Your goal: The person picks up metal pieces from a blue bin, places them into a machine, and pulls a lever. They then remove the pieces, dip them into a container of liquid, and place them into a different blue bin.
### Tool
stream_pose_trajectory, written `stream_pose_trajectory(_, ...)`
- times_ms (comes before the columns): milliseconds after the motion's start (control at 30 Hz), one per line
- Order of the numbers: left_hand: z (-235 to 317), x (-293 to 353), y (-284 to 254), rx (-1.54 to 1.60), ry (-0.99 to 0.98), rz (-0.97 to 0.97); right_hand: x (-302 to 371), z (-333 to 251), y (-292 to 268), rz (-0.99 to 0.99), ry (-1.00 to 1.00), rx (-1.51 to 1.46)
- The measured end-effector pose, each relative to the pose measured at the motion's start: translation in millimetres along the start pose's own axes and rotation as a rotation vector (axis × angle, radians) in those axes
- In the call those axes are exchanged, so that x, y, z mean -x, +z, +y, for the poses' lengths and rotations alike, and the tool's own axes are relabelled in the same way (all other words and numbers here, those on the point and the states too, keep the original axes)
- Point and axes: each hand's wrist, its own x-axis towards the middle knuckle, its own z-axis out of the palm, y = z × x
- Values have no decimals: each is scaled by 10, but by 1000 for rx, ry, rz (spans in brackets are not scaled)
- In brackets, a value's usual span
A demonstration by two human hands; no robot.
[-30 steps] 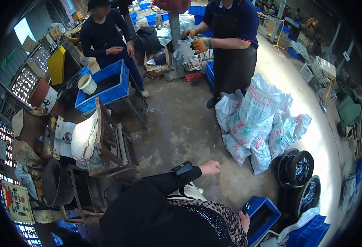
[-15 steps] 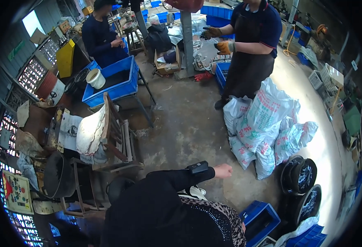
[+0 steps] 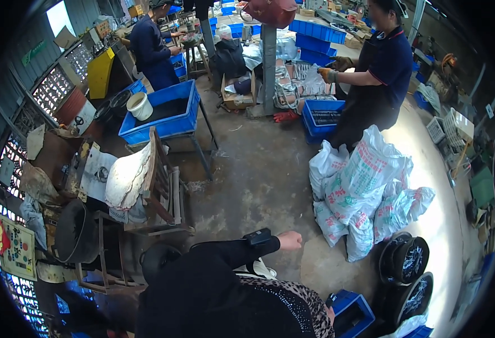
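Note:
My left arm, in a black sleeve with a black device (image 3: 258, 236) on the wrist, reaches across in front of my body. My left hand (image 3: 290, 240) is closed in a fist above the concrete floor, and nothing shows in it. Low on the right, my right hand (image 3: 330, 312) is only partly visible at my leopard-print clothing, its fingers hidden. Beside it stands a blue crate (image 3: 361, 301) with a dark inside. A white shoe (image 3: 264, 269) shows below my left forearm.
White printed sacks (image 3: 365, 169) are heaped ahead right, with black tubs (image 3: 410, 259) of small bluish pieces nearer. A gloved co-worker (image 3: 377, 73) stands behind the sacks; another co-worker (image 3: 154, 50) is far left. A blue bin (image 3: 163, 132) on a stand and a wooden chair (image 3: 163, 186) stand left.
The view has shifted, so most things appear slightly lower. The gloved co-worker has turned sideways toward the left. My left hand stays a fist, a little further left in view.

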Motion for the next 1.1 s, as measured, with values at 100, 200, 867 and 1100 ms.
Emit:
stream_pose_trajectory(100, 18, -110, 57, -19, 3, -37, -1, 69, -59, 17, 21, -29)
stream_pose_trajectory(200, 32, -230, 180, -37, 28, -50, 48, 165, -121, 37, 46, -63)
stream_pose_trajectory(867, 388, -578, 962, -143, 205, -274, 164, 1218, -593, 50, 194, -432)
stream_pose_trajectory(1100, 417, -536, 1298, -136, 191, -465, 918, 1070, -220, 308, 43, -163)
